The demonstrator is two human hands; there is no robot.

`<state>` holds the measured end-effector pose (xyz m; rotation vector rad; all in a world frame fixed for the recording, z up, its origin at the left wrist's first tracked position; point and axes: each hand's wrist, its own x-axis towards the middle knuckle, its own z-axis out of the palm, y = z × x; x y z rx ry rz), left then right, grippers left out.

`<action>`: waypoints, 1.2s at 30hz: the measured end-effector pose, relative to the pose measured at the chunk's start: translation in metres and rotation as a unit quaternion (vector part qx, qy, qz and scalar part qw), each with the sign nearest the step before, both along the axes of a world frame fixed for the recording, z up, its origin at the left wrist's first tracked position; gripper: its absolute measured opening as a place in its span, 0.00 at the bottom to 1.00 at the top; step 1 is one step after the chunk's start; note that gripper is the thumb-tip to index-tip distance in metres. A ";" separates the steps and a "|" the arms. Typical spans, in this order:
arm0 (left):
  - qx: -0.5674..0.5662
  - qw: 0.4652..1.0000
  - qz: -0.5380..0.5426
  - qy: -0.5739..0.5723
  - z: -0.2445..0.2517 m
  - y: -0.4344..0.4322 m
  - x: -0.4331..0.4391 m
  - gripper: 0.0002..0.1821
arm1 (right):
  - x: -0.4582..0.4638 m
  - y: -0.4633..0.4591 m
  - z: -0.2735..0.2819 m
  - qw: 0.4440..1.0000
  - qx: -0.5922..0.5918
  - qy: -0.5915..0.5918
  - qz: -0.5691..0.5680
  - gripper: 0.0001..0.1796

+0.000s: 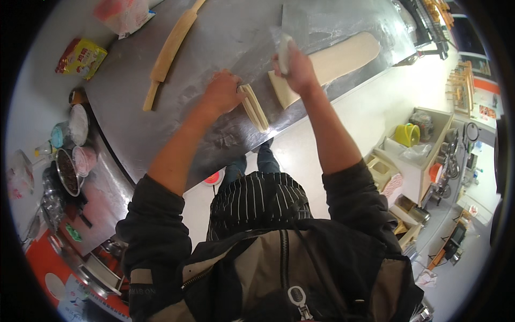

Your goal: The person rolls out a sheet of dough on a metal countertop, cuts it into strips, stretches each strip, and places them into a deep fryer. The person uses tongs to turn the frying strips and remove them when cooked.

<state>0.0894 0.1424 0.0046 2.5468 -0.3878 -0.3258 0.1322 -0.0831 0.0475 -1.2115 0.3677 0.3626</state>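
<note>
My left hand (225, 90) rests low over the steel worktable (237, 36), its thumb touching the upper end of a few narrow dough strips (254, 108) lying side by side. Whether its curled fingers grip anything is hidden. My right hand (301, 70) is closed around a pale, oblong object (285, 54), blurred and too unclear to name. Below and behind that hand lies a long flat sheet of rolled dough (346, 54), with a straight cut edge at its near left end and a rounded far end. A gap of bare steel separates the strips from the sheet.
A wooden rolling pin (171, 48) lies left of my left hand. Beyond it are a yellow and red packet (82, 58) and a plastic bag (124, 16). A metal bowl of dark filling (68, 173) stands on the left side counter. Open-topped bins (418, 149) are at right.
</note>
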 end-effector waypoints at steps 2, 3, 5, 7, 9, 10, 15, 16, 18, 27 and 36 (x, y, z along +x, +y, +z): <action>0.016 1.000 -0.021 -0.017 0.007 -0.007 0.001 0.22 | 0.009 -0.006 0.006 0.999 -0.033 -0.027 0.001 0.29; 0.014 0.999 -0.033 -0.033 0.008 -0.011 0.002 0.22 | 0.001 -0.010 0.009 0.999 -0.042 -0.027 0.010 0.29; 0.021 0.998 -0.047 0.019 0.010 -0.018 0.007 0.20 | -0.030 -0.022 0.012 0.998 -0.060 -0.018 0.023 0.28; 0.031 0.991 -0.047 0.125 0.009 -0.023 0.016 0.19 | -0.072 -0.040 0.009 0.997 -0.062 -0.038 0.041 0.28; 0.007 0.988 -0.017 0.155 0.006 -0.026 0.019 0.18 | -0.108 -0.058 0.001 0.993 -0.104 0.053 0.021 0.27; -0.008 0.984 -0.006 0.179 0.005 -0.026 0.020 0.17 | -0.127 -0.066 -0.005 0.995 -0.081 0.052 -0.004 0.26; 0.006 0.970 -0.064 0.235 0.020 -0.035 0.011 0.14 | -0.198 -0.080 -0.043 0.989 -0.041 0.116 -0.084 0.23; 0.037 0.973 -0.088 0.209 0.030 -0.037 0.007 0.14 | -0.205 -0.078 -0.052 0.991 -0.036 0.106 -0.076 0.22; 0.038 0.967 -0.092 0.237 0.056 -0.048 -0.002 0.13 | -0.215 -0.069 -0.066 0.991 -0.034 0.086 -0.092 0.22; -0.371 0.798 0.135 0.455 0.143 -0.014 -0.066 0.28 | -0.187 -0.013 -0.010 0.980 0.187 0.058 -0.038 0.23; -0.450 0.789 0.250 0.337 0.042 -0.003 -0.109 0.27 | -0.154 -0.048 -0.026 0.982 -0.095 -0.087 0.139 0.11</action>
